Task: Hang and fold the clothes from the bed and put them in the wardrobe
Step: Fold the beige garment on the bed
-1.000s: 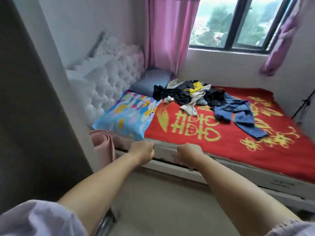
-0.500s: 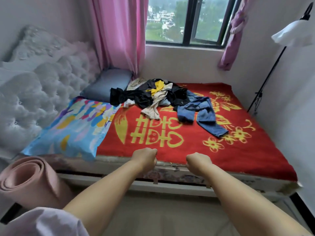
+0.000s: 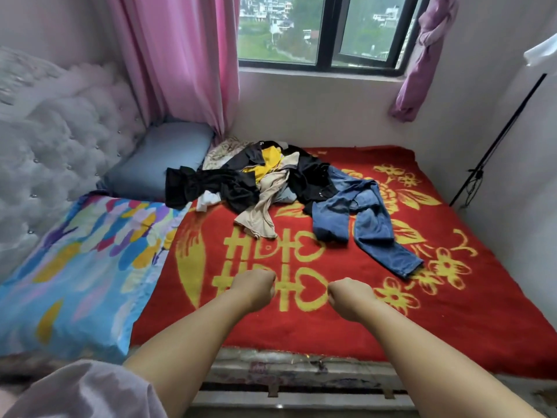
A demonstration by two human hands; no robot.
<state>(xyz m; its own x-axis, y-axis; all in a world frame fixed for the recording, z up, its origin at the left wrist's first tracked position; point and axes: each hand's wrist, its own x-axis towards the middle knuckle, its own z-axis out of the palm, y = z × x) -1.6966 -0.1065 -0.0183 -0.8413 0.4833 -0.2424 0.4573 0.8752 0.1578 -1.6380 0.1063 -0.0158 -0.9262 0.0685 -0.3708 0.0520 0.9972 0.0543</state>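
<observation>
**Clothes heaped on the bed, both fists held over the near edge**

A pile of clothes (image 3: 259,179) is seen on the red blanket (image 3: 452,312) that covers the bed (image 3: 301,375), toward the far side below the window (image 3: 325,28). Black garments, a yellow piece and a beige one are tangled together in the pile; blue jeans (image 3: 366,224) are spread from its right side, one leg stretched toward the near edge of the bed. A grey-blue pillow (image 3: 162,155) is lying just left of the pile, and a patterned blue pillow (image 3: 78,273) is set nearer, beside the tufted headboard (image 3: 57,140).

The left hand (image 3: 254,289) and right hand (image 3: 349,298) are held out above the near part of the blanket, well apart from the pile. On both, the grip is curled into a fist with nothing held. A pink curtain (image 3: 180,55) is hung left of the window.
</observation>
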